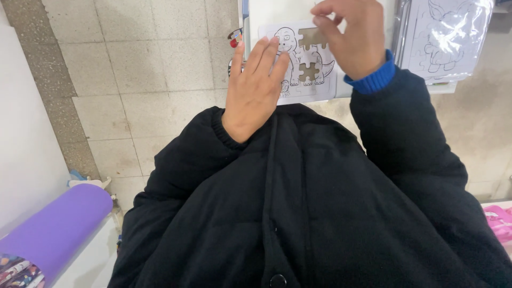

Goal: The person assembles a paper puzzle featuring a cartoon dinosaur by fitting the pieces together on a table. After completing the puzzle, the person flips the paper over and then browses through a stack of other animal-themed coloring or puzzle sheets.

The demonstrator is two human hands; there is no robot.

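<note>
While the white puzzle board (298, 64) lies flat near the top of the view, just beyond the black puffer jacket (298, 213), we can see its line drawing of a cartoon dinosaur and 2 brown gaps where pieces are out, 1 near the top at the dinosaur's back and 1 lower, in the middle. And there's the left hand (256, 88), flat on the board's left half, fingers stretched out together and pressing down on the drawing, nothing clasped in it. Over on the other side, the right hand (352, 34) hangs above the board's upper right corner, thumb and forefinger drawn in close to one another near the upper gap; whether a piece sits between them, I cannot tell from here. A blue knit cuff (373, 80) peeks out of the black sleeve at that wrist. Just right of the board, a second sheet in a clear plastic sleeve (448, 37) shows another outline figure, well clear of both hands. Everything sits over a pale tiled floor (133, 69). Down in the lower left corner, a purple roll (58, 224) rests beside a white surface, with something pink (498, 218) at the right edge.
</note>
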